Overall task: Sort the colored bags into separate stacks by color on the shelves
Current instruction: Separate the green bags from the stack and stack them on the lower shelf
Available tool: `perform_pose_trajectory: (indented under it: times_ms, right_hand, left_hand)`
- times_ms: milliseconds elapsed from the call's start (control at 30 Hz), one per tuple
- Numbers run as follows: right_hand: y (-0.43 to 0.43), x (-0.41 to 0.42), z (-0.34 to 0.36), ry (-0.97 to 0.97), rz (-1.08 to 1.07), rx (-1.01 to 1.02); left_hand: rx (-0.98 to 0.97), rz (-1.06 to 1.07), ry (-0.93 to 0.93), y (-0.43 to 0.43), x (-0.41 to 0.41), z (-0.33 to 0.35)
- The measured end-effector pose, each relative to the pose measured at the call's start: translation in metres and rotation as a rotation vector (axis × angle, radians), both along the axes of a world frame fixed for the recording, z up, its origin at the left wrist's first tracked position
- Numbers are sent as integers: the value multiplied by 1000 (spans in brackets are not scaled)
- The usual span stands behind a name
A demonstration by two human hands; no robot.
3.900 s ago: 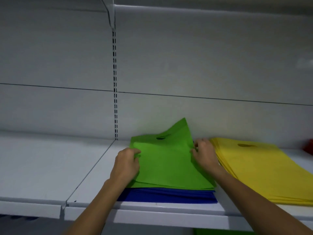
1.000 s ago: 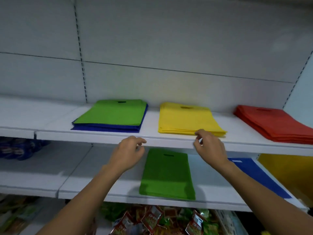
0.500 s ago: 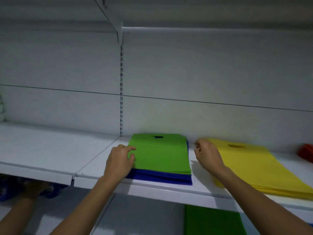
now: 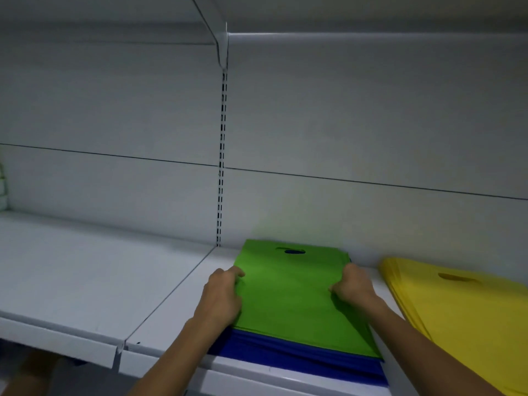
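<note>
Two forearms rise from the near edge. The left hand [image 4: 221, 298] has its fingers curled round the left edge of the green bags [image 4: 288, 298], thumb on top. The right hand [image 4: 354, 288] is clenched on the pile's right edge, knuckles up. Both grasp the green bags.

There are three piles on the shelf [image 4: 85, 281], one of each colour; single bags cannot be counted. The green bags lie flat on top of the blue bags [image 4: 285, 352], which show along the near edge, at the shelf's front lip. The yellow bags [image 4: 463, 315] lie apart to the right, with a strip of bare shelf between; the right forearm crosses their near left corner.

Each top bag has one cut-out handle: the green hole [image 4: 294, 251] shows blue through it, and the yellow hole [image 4: 457, 278] is blurred.

One seam [image 4: 171, 292] runs from near to far, left of the piles, dividing two shelf boards. Under the near left lip is a dim brownish shape [image 4: 34, 370] that cannot be made out.

Beyond, on the back wall [image 4: 114, 110], one slotted strip [image 4: 221, 167] rises from the seam to one bracket [image 4: 221, 50].
</note>
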State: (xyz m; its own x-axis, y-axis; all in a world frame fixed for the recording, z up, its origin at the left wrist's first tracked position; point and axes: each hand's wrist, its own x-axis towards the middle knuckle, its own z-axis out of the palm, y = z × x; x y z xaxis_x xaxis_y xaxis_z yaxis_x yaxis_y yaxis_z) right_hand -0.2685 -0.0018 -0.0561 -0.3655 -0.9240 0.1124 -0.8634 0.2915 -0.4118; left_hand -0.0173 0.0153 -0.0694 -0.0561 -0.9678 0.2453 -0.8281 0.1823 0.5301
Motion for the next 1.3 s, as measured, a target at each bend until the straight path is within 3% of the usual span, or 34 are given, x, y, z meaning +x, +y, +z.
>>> perform_pose_trajectory:
  times_ms: [333,467,633,767,1067,1300]
  right_hand:
    - [9,-15,4,-56,-52,39]
    - [30,-19,1,60,-134,-133]
    - [56,-28,-6,132,110,-338]
    - [94,-41,6,155,92,-425]
    - [267,-127,9,175,-150,-495]
    - [451,-202,-29,234,-320,-393]
  left_hand:
    - [161,-17,24,10,-4,11]
    - [125,-46,20,24,-16,12]
    - [58,-56,26,44,-20,15]
    - [1,-77,-9,69,-29,19]
    - [-201,-303,63,178,-103,8]
    - [-132,-539,89,309,-192,-26]
